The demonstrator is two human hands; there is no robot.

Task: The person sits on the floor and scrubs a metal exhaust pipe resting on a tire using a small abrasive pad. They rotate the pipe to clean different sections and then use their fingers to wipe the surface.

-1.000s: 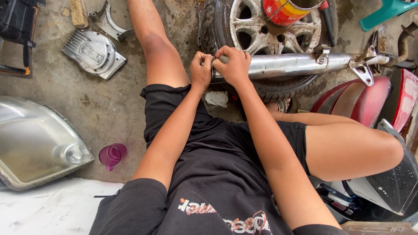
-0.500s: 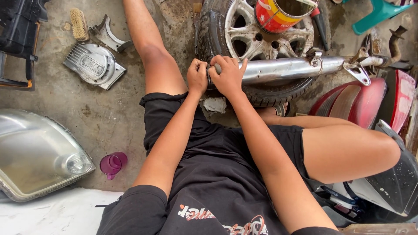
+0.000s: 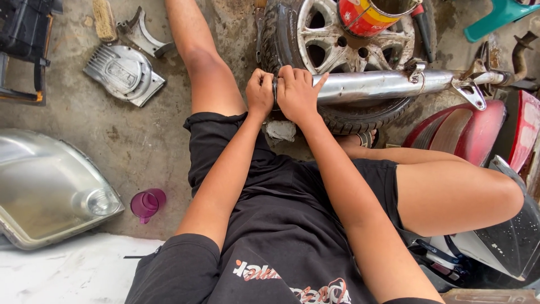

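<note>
Head view, looking straight down on a person sitting on a stained concrete floor [image 3: 140,146] with legs spread: both hands meet at the near end of a long chrome exhaust pipe [image 3: 382,84], which lies level across a dark rubber tyre on a silver spoked alloy wheel [image 3: 332,39] resting flat on the floor. The left hand [image 3: 260,93] is curled into a fist against the pipe's end, fingers folded tight — whatever small thing it may pinch is hidden under the knuckles. The right hand [image 3: 297,93] wraps over the top of the pipe end, fingers closed around it with the thumb stretched along the metal, and the two hands touch each other. A red and yellow paint can [image 3: 365,16] stands on the wheel just behind the pipe. On the far right the pipe's silver mounting bracket [image 3: 469,90] hangs beside a curved red plastic fairing panel [image 3: 455,126]. Off to the left lie a ribbed grey metal engine cover [image 3: 124,73], a wooden-backed scrubbing brush [image 3: 104,19] and, nearer the person, a large silver headlamp housing [image 3: 50,186] with a small purple plastic cup [image 3: 147,204] just beside it — all well apart from the hands. A crumpled pale rag [image 3: 280,130] sits under the wrists.
</note>
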